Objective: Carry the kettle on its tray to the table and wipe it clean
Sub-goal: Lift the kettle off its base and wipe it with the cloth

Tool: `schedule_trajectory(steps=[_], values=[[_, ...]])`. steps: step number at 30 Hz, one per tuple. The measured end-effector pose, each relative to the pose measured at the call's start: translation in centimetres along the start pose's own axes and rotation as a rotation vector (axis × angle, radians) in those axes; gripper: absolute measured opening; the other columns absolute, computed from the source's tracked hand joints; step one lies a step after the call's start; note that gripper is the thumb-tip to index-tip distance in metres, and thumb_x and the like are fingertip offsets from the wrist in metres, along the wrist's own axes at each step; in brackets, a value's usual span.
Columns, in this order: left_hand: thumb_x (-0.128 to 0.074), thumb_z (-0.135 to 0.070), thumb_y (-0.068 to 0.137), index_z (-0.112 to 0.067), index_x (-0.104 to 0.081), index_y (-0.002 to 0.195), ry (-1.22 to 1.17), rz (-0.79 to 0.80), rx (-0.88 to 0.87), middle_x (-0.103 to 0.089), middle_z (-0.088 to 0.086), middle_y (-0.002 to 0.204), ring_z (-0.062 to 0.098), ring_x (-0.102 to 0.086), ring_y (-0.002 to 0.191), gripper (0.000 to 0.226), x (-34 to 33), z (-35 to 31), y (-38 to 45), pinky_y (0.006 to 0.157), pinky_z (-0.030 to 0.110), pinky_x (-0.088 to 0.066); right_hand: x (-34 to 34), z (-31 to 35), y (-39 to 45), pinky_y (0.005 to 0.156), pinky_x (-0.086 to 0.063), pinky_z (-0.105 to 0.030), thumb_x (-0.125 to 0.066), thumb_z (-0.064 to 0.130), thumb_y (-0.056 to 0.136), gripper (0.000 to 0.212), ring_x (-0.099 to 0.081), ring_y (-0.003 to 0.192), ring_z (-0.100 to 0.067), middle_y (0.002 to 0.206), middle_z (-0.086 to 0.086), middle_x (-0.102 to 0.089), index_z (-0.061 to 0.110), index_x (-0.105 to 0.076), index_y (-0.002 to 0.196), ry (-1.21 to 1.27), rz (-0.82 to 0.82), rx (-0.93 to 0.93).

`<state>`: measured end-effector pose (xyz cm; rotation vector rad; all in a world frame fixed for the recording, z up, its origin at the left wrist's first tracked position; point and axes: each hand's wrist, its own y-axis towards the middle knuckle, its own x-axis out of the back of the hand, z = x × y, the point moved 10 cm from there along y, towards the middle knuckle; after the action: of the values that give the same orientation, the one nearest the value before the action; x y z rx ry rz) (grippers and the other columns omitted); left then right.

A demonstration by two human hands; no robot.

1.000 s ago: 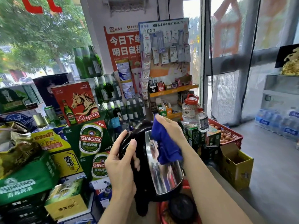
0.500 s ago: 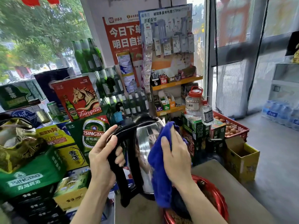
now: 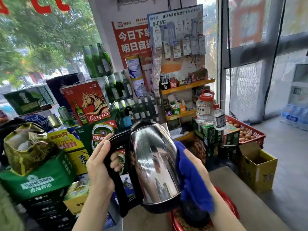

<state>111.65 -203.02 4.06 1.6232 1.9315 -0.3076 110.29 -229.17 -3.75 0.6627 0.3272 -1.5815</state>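
Left hand [image 3: 98, 167] grip clenched round the black handle [image 3: 116, 174] of the kettle [image 3: 155, 165], fingers curled through the handle loop, thumb on the outer edge. Kettle is steel with a black lid and base, held up in the air and tilted, lifted clear of the red tray [image 3: 230, 207] and the table [image 3: 250, 200]. Right hand [image 3: 195, 165] grip pressing a blue cloth [image 3: 191, 184] flat against the kettle's right side, cloth hanging down past the kettle base. Whether the fingers close round the cloth, cannot tell, palm side hidden. Black round power base [image 3: 193, 214] sits in the tray, right under the cloth, partly hidden. Tray rests on the table at the bottom right of the view, rim only partly visible behind the right forearm.

Left of the table, stacked green and yellow Tsingtao beer cartons [image 3: 40, 179], a gold bag [image 3: 25, 147] on top. Behind the kettle, a red horse-print beer box [image 3: 88, 102] and rows of green bottles [image 3: 98, 59]. Right of those, an orange shelf rack [image 3: 186, 87] with small goods, phone accessories hung above. Clear jar with red cap [image 3: 204, 107] just beside the rack. Red crate of eggs [image 3: 246, 132] and an open yellow cardboard box [image 3: 258, 165] on the floor to the right. Bottled water packs [image 3: 295, 114] far right by the glass.
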Motion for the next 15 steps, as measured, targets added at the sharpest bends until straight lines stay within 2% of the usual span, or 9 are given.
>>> schedule_trajectory(steps=[1, 3, 4, 5, 7, 9, 11, 13, 15], values=[[-0.055, -0.018, 0.096, -0.013, -0.065, 0.130, 0.042, -0.009, -0.026, -0.042, 0.002, 0.053, 0.009, -0.034, 0.038, 0.035, -0.1, 0.0, -0.1, 0.035, 0.018, -0.029, 0.1, -0.3, -1.1, 0.089, -0.053, -0.027, -0.067, 0.059, 0.076, 0.074, -0.068, 0.104, -0.013, 0.131, -0.006, -0.065, 0.017, -0.058, 0.136, -0.170, -0.060, 0.022], [-0.060, -0.015, 0.094, -0.015, -0.068, 0.125, 0.126, -0.004, -0.061, -0.043, 0.003, 0.053, 0.012, -0.034, 0.039, 0.032, -1.3, 0.2, -0.9, 0.036, 0.020, -0.030, -1.5, 0.9, -3.3, 0.109, -0.038, -0.034, -0.048, 0.067, 0.081, 0.076, -0.050, 0.128, -0.016, 0.142, 0.006, -0.053, 0.021, -0.051, 0.142, -0.760, -0.168, 0.202], [-0.063, -0.014, 0.093, -0.018, -0.070, 0.123, 0.173, 0.013, -0.081, -0.045, 0.004, 0.053, 0.014, -0.035, 0.039, 0.031, -2.4, 0.4, -1.6, 0.037, 0.021, -0.031, -3.2, 2.1, -4.3, 0.110, -0.035, -0.038, -0.040, 0.062, 0.086, 0.074, -0.045, 0.132, -0.020, 0.146, 0.005, -0.048, 0.018, -0.047, 0.145, -1.044, -0.241, 0.329], [-0.066, -0.013, 0.091, -0.021, -0.071, 0.121, 0.215, 0.027, -0.106, -0.046, 0.004, 0.053, 0.016, -0.035, 0.040, 0.031, -3.6, 0.5, -2.3, 0.038, 0.022, -0.031, -4.4, 3.1, -4.5, 0.108, -0.037, -0.045, -0.036, 0.058, 0.092, 0.070, -0.045, 0.131, -0.028, 0.149, -0.001, -0.046, 0.015, -0.044, 0.147, -1.176, -0.314, 0.396], [-0.070, -0.013, 0.089, -0.026, -0.073, 0.117, 0.295, 0.030, -0.163, -0.050, 0.004, 0.053, 0.018, -0.037, 0.042, 0.030, -5.7, 0.6, -3.5, 0.040, 0.024, -0.033, -5.9, 4.4, -1.6, 0.106, -0.039, -0.051, -0.034, 0.056, 0.096, 0.065, -0.046, 0.130, -0.036, 0.152, -0.005, -0.044, 0.018, -0.041, 0.148, -1.139, -0.315, 0.296], [-0.072, -0.013, 0.089, -0.026, -0.072, 0.116, 0.327, 0.006, -0.213, -0.053, 0.002, 0.054, 0.018, -0.038, 0.043, 0.030, -7.0, 0.3, -4.4, 0.040, 0.025, -0.033, -5.6, 5.4, 1.8, 0.106, -0.039, -0.050, -0.030, 0.068, 0.089, 0.072, -0.046, 0.131, -0.033, 0.149, -0.001, -0.048, 0.026, -0.046, 0.145, -1.041, -0.320, 0.200], [-0.071, -0.014, 0.090, -0.024, -0.071, 0.118, 0.286, -0.053, -0.210, -0.053, 0.001, 0.053, 0.017, -0.038, 0.043, 0.030, -7.2, 0.4, -4.4, 0.040, 0.025, -0.033, -6.9, 6.8, 2.3, 0.103, -0.042, -0.050, -0.033, 0.069, 0.085, 0.071, -0.050, 0.128, -0.031, 0.146, 0.001, -0.053, 0.028, -0.052, 0.140, -1.134, -0.321, 0.340], [-0.071, -0.016, 0.091, -0.021, -0.069, 0.122, 0.257, -0.139, -0.222, -0.055, 0.001, 0.056, 0.015, -0.040, 0.043, 0.032, -6.5, 0.5, -4.4, 0.040, 0.026, -0.036, -8.8, 6.1, -0.7, 0.104, -0.041, -0.050, -0.044, 0.054, 0.092, 0.056, -0.050, 0.129, -0.031, 0.144, 0.001, -0.055, 0.024, -0.057, 0.138, -1.211, -0.322, 0.596], [-0.072, -0.019, 0.090, -0.024, -0.069, 0.124, 0.309, -0.130, -0.254, -0.061, 0.003, 0.065, 0.015, -0.045, 0.046, 0.035, -6.5, 0.7, -5.0, 0.045, 0.028, -0.041, -8.7, 4.0, -4.5, 0.106, -0.039, -0.050, -0.045, 0.045, 0.096, 0.050, -0.046, 0.135, -0.031, 0.146, 0.001, -0.054, 0.021, -0.056, 0.139, -1.194, -0.343, 0.722]])
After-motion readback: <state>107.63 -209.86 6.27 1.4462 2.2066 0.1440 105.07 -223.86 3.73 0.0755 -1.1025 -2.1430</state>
